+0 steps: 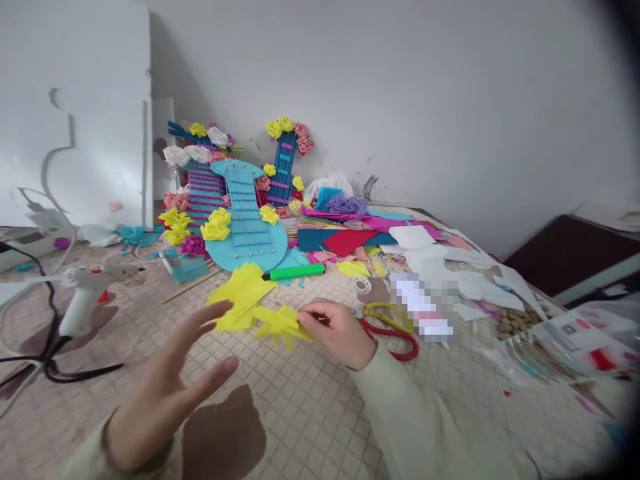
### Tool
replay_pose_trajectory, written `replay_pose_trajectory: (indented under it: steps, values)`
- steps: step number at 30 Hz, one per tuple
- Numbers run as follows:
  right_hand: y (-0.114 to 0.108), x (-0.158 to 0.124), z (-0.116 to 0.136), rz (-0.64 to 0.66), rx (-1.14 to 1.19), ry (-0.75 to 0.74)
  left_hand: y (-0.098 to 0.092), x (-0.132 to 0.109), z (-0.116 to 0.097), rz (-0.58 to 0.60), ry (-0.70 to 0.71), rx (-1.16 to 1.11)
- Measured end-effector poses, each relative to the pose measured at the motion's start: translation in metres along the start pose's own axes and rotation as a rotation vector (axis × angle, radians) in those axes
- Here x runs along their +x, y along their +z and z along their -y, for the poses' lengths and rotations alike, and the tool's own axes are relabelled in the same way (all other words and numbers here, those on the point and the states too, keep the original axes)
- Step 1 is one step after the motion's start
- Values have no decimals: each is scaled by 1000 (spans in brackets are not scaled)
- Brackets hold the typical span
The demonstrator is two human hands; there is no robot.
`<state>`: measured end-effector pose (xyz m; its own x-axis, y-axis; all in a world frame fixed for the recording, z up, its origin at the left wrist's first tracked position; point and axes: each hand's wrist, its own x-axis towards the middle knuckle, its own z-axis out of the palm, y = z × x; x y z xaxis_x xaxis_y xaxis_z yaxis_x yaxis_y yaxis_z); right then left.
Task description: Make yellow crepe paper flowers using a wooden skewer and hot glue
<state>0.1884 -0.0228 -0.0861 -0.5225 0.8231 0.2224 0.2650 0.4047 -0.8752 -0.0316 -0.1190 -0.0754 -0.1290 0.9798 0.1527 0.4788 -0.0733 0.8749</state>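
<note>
My right hand (336, 330) pinches a crumpled piece of yellow paper (281, 324) just above the tiled surface. My left hand (170, 393) hovers to the left of it, fingers stretched out and apart, holding nothing. A larger sheet of yellow paper (241, 293) lies flat just beyond both hands. A green marker (294, 272) lies behind that sheet. Red-handled scissors (395, 330) rest right of my right hand.
A white glue gun (85, 293) with black cable stands at the left. Blue guitar-shaped crafts (247, 227) with paper flowers lean on the wall. Coloured paper scraps (350, 240) and white sheets (450, 267) lie at the back right, clear plastic packaging (550, 347) at the right.
</note>
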Motion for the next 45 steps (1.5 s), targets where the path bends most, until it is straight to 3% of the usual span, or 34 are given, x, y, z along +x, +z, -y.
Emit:
replay_pose_trajectory:
  steps: [2, 4, 6, 8, 14, 21, 28, 45]
  values:
    - [-2, 0, -1, 17, 46, 16, 20, 20, -1, 101, -30, -211]
    - [-4, 0, -2, 26, 106, 45, 34, 37, 5, 202, -62, -568]
    - [-7, 0, -1, 31, 174, 77, 45, 45, 14, 208, -103, -886]
    - [-9, 0, 0, 41, 229, 95, 54, 45, 22, 230, -125, -1015]
    - [-6, -2, 2, 69, 224, 75, 69, 29, 28, 324, -116, -984]
    - [-1, -4, 4, 80, 126, 61, 58, 28, 17, 332, -297, -859]
    - [2, -5, 6, 90, 42, 29, 57, 28, 12, 338, -265, -719]
    - [8, -8, 9, 43, -95, -13, 53, 24, 8, 156, -322, -516]
